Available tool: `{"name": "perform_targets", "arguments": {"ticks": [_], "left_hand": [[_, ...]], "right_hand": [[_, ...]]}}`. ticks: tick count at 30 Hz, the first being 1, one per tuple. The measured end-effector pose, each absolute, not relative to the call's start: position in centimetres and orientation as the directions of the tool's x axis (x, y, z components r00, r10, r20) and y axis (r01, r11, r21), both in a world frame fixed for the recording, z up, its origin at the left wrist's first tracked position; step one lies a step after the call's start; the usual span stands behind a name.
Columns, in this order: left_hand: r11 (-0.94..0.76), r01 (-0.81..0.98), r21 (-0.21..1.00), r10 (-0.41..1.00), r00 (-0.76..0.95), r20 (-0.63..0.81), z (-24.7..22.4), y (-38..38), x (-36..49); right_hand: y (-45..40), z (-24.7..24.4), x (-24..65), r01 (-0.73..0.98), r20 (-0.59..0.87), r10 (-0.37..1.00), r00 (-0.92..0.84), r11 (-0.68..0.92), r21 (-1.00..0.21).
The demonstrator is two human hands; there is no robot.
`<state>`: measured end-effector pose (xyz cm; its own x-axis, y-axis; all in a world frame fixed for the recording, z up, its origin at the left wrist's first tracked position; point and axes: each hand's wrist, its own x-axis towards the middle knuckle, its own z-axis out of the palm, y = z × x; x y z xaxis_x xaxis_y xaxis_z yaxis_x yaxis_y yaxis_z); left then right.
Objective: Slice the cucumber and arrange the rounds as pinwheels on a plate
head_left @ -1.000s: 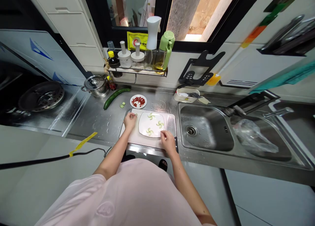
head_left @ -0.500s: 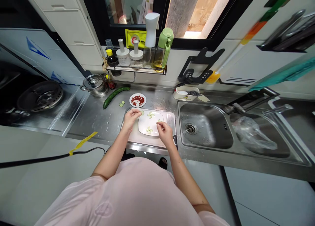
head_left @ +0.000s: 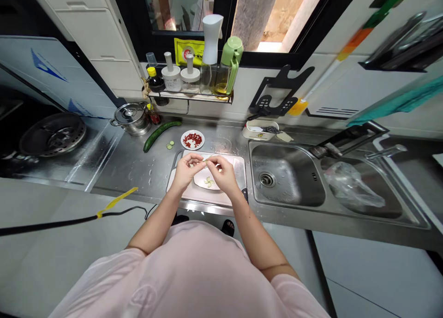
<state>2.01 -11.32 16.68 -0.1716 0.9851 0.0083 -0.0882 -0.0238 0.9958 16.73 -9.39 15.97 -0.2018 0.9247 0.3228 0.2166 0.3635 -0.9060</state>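
Observation:
My left hand [head_left: 187, 171] and my right hand [head_left: 223, 174] meet over a white plate [head_left: 200, 181]. Both sets of fingertips are pinched around a thin cucumber slice [head_left: 205, 161], mostly covered by the fingers. On the plate's lower part lie pale green cucumber pieces [head_left: 209, 182] fanned out like a pinwheel; the hands hide much of the rest. Under the plate is a light cutting board [head_left: 188, 194]. Beyond it, a small white dish [head_left: 193, 147] holds chopped red bits. A whole cucumber [head_left: 160, 135] and a few cut slices [head_left: 170, 145] rest on the steel counter.
To the right is a double sink [head_left: 290, 179] with a plastic bag [head_left: 349, 182] in its far basin. At the left stand a lidded pot [head_left: 131, 119] and a wok [head_left: 53, 134]. A wall rack [head_left: 190, 95] carries bottles and jars. A caddy [head_left: 260, 129] sits behind the sink.
My right hand has moved left and up from the plate's right side to join my left hand. The slice that my left hand held alone is now between both hands' fingertips.

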Motion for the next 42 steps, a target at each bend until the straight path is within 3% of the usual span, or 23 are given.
{"name": "perform_targets", "arguments": {"ticks": [11, 19, 29, 42], "left_hand": [[0.012, -0.111, 0.994, 0.977, -0.208, -0.035, 16.0, -12.0, 1.5], [0.234, -0.125, 0.964, 0.971, 0.080, -0.225, 15.9, -12.5, 1.7], [0.209, -0.170, 0.963, 0.977, 0.064, -0.201, 15.7, -12.0, 1.6], [0.158, -0.165, 0.974, 0.986, -0.020, -0.163, 15.6, -11.5, 0.8]], "right_hand": [[-9.3, 15.7, 16.5, 0.089, 0.186, 0.974, -0.128, 0.198, -0.976], [-9.5, 15.3, 16.8, 0.160, 0.257, 0.950, -0.176, 0.285, -0.945], [-9.9, 16.2, 17.2, 0.274, 0.375, 0.873, -0.312, 0.461, -0.844], [-9.9, 15.9, 17.3, 0.294, 0.385, 0.868, -0.313, 0.474, -0.830]]}}
